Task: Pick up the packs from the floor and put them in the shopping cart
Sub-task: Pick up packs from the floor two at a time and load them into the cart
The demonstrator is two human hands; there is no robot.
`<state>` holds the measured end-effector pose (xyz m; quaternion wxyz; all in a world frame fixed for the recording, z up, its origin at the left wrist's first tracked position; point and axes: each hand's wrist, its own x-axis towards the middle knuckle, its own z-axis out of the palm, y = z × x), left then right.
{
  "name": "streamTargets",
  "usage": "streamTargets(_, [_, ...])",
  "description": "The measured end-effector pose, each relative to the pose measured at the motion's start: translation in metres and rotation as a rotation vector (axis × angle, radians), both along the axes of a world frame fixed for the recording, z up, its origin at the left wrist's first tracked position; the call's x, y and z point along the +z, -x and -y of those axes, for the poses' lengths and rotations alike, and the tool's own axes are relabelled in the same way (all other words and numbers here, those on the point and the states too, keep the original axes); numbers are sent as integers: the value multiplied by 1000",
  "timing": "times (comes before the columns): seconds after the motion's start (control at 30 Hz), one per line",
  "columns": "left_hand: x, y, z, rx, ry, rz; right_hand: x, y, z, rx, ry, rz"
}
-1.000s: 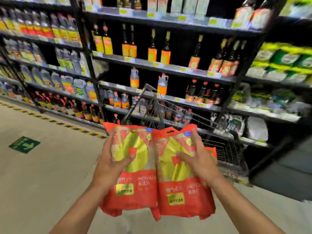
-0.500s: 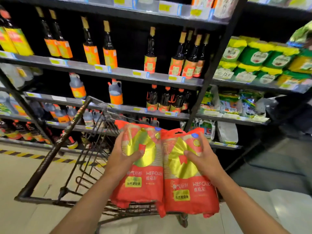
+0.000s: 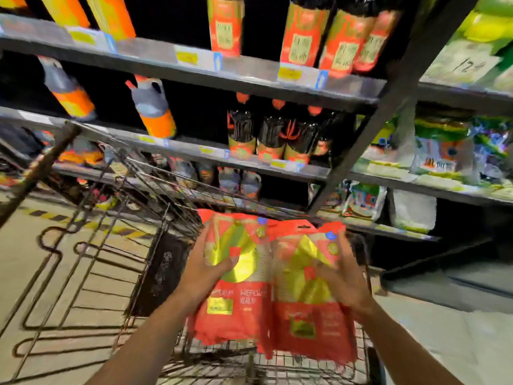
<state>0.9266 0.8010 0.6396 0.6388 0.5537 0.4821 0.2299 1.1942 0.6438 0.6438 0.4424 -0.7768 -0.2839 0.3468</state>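
Observation:
Two red packs with gold circles hang side by side over the basket of the wire shopping cart (image 3: 172,354). My left hand (image 3: 204,269) grips the left pack (image 3: 238,295) by its left edge, thumb across the gold print. My right hand (image 3: 345,276) holds the right pack (image 3: 311,318) by its right edge. Both packs are upright, their lower ends level with the basket's near rim. The cart's dark handle bar (image 3: 36,173) runs up the left side. The basket's floor under the packs is mostly hidden.
Dark store shelving (image 3: 249,76) with bottles and jugs stands straight ahead, close behind the cart. A slanted shelf post (image 3: 388,107) divides it from shelves of green and white bags (image 3: 444,151) on the right. Beige floor with yellow-black hazard tape (image 3: 63,218) lies left.
I have stepped closer; the shelves and cart fill more of the view. Both packs have moved forward and down from beside the cart to above its basket.

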Motion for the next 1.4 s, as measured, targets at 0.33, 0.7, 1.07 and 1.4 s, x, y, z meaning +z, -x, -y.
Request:
streamTargets(0.33, [-160, -15, 9, 23, 79, -152, -161, -5, 1, -30, -9, -337])
streamTargets(0.7, [-233, -20, 6, 45, 145, -258, -233, -8, -4, -40, 181, -275])
streamTargets(1.07, [-226, -38, 10, -69, 151, -472, -200, -9, 7, -107, 481, 64])
streamTargets(1.4, [-100, -29, 2, 15, -203, -631, -86, 54, -47, 106, 278, 308])
